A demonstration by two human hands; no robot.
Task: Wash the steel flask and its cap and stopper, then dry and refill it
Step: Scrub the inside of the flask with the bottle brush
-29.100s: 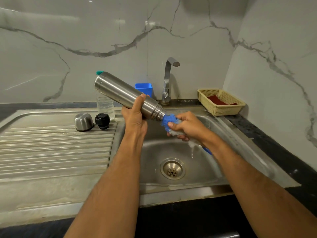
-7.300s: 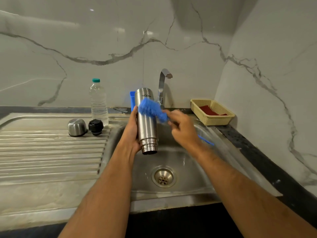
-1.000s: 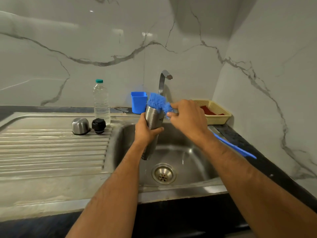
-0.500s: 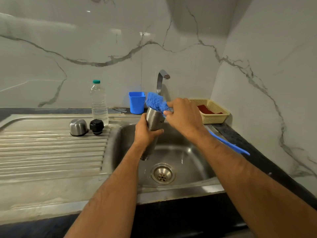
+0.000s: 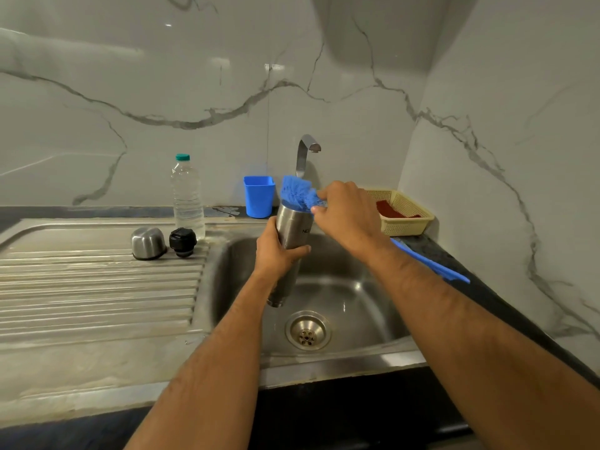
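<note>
The steel flask (image 5: 292,227) hangs upside down over the sink basin (image 5: 354,297), mouth toward the drain. My left hand (image 5: 276,254) grips its middle. My right hand (image 5: 347,216) holds a blue bottle brush (image 5: 297,193) by the neck, its bristles lying on the flask's upturned base. The brush's blue handle (image 5: 431,264) sticks out behind my right forearm. On the draining board (image 5: 97,287) stand the steel cap (image 5: 147,243) and the black stopper (image 5: 182,241), side by side.
A clear water bottle (image 5: 187,196) with a green top stands behind the stopper. A blue cup (image 5: 258,196) and the tap (image 5: 305,154) are at the back wall. A yellow basket (image 5: 406,216) with a red cloth sits on the dark counter at right.
Over the last second the brush head has stayed on the flask's base with only slight shifts. Earlier the brush rubbed the flask's side, and before that its mouth.
</note>
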